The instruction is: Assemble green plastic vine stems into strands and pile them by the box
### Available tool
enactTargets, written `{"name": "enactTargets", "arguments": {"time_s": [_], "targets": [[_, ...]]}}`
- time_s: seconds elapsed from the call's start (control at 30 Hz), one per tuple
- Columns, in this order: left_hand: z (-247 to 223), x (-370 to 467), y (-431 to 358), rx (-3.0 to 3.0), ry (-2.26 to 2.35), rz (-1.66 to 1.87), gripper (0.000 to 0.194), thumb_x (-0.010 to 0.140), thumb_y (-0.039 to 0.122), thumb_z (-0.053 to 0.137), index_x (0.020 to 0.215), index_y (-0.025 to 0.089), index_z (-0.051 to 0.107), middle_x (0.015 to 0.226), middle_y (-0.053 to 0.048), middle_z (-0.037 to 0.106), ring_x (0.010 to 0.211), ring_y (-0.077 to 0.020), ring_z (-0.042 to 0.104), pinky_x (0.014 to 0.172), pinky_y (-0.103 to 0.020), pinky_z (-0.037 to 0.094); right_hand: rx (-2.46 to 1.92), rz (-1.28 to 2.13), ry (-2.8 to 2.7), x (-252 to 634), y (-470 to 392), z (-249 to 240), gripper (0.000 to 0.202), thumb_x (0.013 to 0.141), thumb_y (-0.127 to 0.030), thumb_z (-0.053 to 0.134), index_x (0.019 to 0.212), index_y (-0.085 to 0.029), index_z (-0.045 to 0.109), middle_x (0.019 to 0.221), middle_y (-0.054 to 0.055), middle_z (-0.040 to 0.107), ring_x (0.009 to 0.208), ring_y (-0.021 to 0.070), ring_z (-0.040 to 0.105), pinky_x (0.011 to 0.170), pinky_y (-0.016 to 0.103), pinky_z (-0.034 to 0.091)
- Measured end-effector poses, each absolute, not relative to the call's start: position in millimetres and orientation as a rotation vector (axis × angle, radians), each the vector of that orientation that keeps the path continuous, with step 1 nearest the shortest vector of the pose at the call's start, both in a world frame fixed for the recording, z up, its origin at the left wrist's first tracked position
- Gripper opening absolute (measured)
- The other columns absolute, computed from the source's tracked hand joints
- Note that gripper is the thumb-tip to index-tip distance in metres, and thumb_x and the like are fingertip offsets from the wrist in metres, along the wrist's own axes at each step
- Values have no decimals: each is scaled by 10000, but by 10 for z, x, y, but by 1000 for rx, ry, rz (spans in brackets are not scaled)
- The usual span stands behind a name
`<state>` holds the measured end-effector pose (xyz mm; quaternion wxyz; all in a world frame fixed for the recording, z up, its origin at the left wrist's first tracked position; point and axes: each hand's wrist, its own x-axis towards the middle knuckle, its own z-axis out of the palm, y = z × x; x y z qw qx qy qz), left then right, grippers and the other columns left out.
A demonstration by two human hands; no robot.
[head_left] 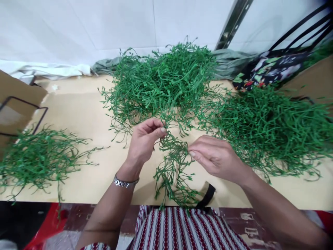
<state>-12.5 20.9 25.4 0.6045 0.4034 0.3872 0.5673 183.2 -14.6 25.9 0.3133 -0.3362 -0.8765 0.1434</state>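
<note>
Over the middle of the table, my left hand (147,137) pinches a thin green artificial plant stem between thumb and forefinger. My right hand (217,158) is closed too, its thumb and fingertips pinching the edge of the same tangle of green stems (177,166). The strands hang and lie between both hands, down to the table's front edge. Just beyond my hands rises a large heap of green stems (163,80). Exactly which strand each hand grips is partly hidden by the fingers.
More green stems form a pile (270,128) at the right and a smaller pile (39,156) at the left. Cardboard boxes stand at both sides, the left box (18,100) with a dark wire frame. A floral bag (270,71) sits back right. A black strap (207,195) lies at the front edge.
</note>
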Motion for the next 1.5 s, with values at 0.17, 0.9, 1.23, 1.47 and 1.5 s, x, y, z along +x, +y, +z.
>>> {"name": "enactTargets", "arguments": {"time_s": [0.17,0.9,1.23,1.47,1.5], "targets": [[390,-100,233,998,814,1480,98,656,105,700,634,137,610,631,-4,590,497,-98,541,460,-223,420,-845,301,-2707,1696,-186,10,203,850,-297,500,944,-181,637,998,80,608,933,217,517,817,394,411],[398,-803,312,882,1048,1992,136,732,52,549,691,173,503,506,44,561,478,-90,542,383,-179,387,-977,169,-2557,2106,-118,-37,191,845,-213,504,977,-208,642,1058,81,599,1009,206,542,839,354,439],[394,-877,121,788,969,1963,122,689,77,594,674,186,540,545,49,543,468,-85,502,396,-207,407,-912,89,-2866,1485,306,56,210,813,-206,505,987,-166,615,981,87,617,952,221,520,806,350,365],[409,-1088,20,901,861,2114,148,679,39,565,694,164,488,587,76,581,453,-78,498,402,-214,402,-1037,233,-2894,1568,247,-117,178,850,-195,452,779,-158,611,784,48,598,784,159,526,735,278,341],[354,-1133,28,907,929,2080,149,663,60,586,689,165,485,590,71,577,466,-87,513,411,-222,414,-1030,248,-2877,1589,221,-90,173,850,-191,453,785,-161,611,777,41,599,766,151,527,741,275,341]]}}
